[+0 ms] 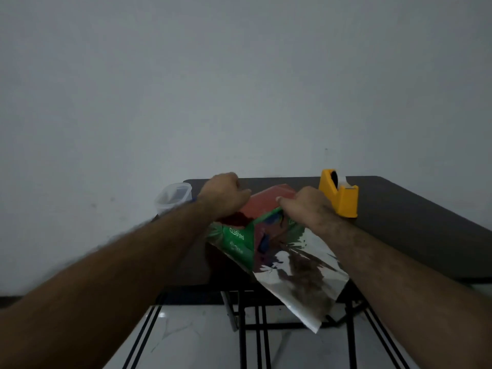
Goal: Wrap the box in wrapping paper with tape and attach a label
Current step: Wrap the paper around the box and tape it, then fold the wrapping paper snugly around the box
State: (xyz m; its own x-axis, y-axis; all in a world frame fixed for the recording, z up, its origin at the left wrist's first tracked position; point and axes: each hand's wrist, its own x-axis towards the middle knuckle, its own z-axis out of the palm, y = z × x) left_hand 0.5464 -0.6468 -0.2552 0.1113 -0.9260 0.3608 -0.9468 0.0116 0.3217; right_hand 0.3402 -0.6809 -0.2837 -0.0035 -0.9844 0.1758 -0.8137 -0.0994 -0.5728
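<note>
A green box [241, 242] with white lettering lies on the dark table [415, 230], partly covered by wrapping paper. The paper's red outer side [269, 202] is folded over the top of the box. Its shiny silver inner side [303, 272] hangs past the table's near edge. My left hand [225, 193] is closed on the paper at the box's far left. On the right, my right hand [308, 206] pinches the paper's edge against the box. A yellow tape dispenser [340, 194] stands just right of my right hand.
A clear plastic container [173, 197] sits at the table's far left corner, next to my left wrist. The table stands against a plain wall. Black metal table legs and a white tiled floor show below its near edge.
</note>
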